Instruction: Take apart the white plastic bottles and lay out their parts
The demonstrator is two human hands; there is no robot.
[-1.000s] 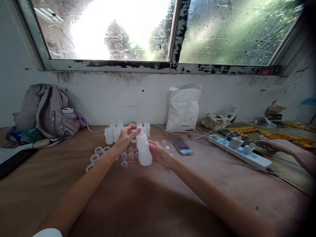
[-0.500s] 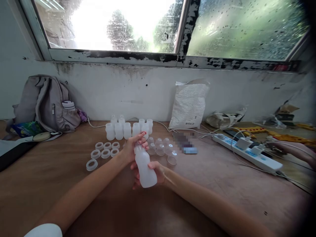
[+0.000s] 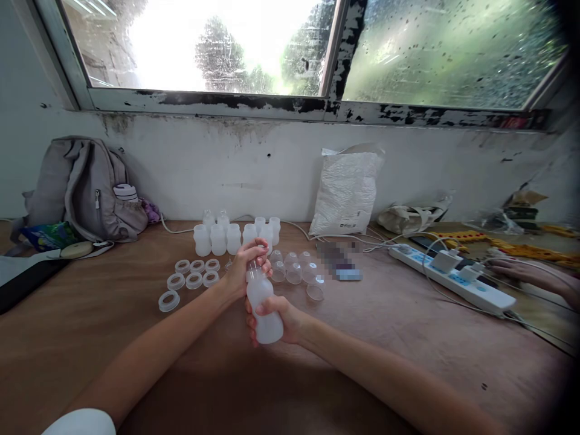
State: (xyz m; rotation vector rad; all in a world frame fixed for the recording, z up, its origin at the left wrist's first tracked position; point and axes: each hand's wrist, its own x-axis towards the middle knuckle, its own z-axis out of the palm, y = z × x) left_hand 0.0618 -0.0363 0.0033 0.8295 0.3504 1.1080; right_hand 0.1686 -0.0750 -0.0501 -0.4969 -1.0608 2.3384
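Observation:
A frosted white baby bottle (image 3: 270,328) is tilted between my two hands above the tabletop, its base toward me. My right hand (image 3: 284,314) wraps round the body, thumb across the front. At the upper end, my left hand (image 3: 243,267) has its fingers closed round the bottle's clear top, which they partly hide. Left of my hands lie several translucent screw rings (image 3: 194,280) in rows. Several clear dome caps (image 3: 294,273) stand on the right. Behind my hands is a group of frosted bottles (image 3: 218,240), two with clear nipples on top.
A grey backpack (image 3: 86,187) leans at the back left. A white plastic package (image 3: 345,192) rests against the wall. On the right lie a phone (image 3: 348,274), a power strip (image 3: 492,296) with cables and another person's hand (image 3: 521,270).
My right hand has closed further round the bottle, its thumb now higher across the body. The bottle stands a little more upright. My left hand stays at its top.

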